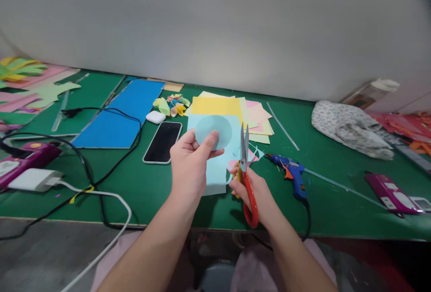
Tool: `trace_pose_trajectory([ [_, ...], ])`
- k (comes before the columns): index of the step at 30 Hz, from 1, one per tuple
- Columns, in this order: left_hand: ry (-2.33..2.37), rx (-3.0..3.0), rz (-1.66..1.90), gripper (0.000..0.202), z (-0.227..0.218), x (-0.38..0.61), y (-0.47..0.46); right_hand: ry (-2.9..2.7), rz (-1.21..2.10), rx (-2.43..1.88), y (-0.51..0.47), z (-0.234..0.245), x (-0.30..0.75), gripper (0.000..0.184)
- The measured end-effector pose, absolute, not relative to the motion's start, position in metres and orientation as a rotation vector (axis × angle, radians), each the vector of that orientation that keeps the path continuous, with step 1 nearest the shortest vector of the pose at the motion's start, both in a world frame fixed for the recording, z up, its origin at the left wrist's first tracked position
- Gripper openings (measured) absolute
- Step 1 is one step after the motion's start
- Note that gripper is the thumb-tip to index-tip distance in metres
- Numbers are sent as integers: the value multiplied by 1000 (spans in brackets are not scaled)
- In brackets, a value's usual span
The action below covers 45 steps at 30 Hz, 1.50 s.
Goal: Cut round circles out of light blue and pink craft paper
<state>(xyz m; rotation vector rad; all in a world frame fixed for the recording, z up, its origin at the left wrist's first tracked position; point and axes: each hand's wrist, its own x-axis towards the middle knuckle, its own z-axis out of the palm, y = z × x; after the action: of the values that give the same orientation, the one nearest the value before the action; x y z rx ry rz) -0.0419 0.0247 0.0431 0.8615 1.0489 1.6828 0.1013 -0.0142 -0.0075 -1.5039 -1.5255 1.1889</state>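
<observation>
My left hand (190,162) pinches a light blue paper disc (215,129) and holds it up above the green table (141,184). My right hand (253,189) grips red-handled scissors (247,176) with the blades pointing up and nearly closed, just right of the disc. Below both hands lies a light blue sheet (217,171) with a curved cut-out, on top of a stack of yellow and pink paper sheets (235,111).
A black phone (162,142) and white earbud case (155,117) lie left of the papers, with a blue board (123,113), cables (101,180) and a white charger (35,179) further left. A blue glue gun (292,174) lies right, a patterned cloth (350,128) beyond it.
</observation>
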Motion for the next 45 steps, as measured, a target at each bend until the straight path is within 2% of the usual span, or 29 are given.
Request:
trace_pose_trajectory([
  [6,1062,872,1704,23,43,-44,27,-1540,1066,-1486,-17,-15,98,46],
  [11,1068,895,1694,25,42,-45,27,-1419,1056,-1277,-17,-26,95,71],
  [15,1061,890,1686,22,41,-43,26,-1448,1130,-1157,-18,-29,96,77],
  [20,1087,915,1656,20,39,-34,21,-1365,1217,-1143,-22,-25,91,97],
  [28,1049,989,1581,20,33,-25,19,-1382,1154,-1181,-23,-20,96,92],
  [32,1063,1014,1554,18,32,-23,18,-1409,1129,-1163,-23,-15,97,81],
  [45,1107,1045,1491,19,35,-18,14,-1433,1094,-1188,-23,-10,99,79],
])
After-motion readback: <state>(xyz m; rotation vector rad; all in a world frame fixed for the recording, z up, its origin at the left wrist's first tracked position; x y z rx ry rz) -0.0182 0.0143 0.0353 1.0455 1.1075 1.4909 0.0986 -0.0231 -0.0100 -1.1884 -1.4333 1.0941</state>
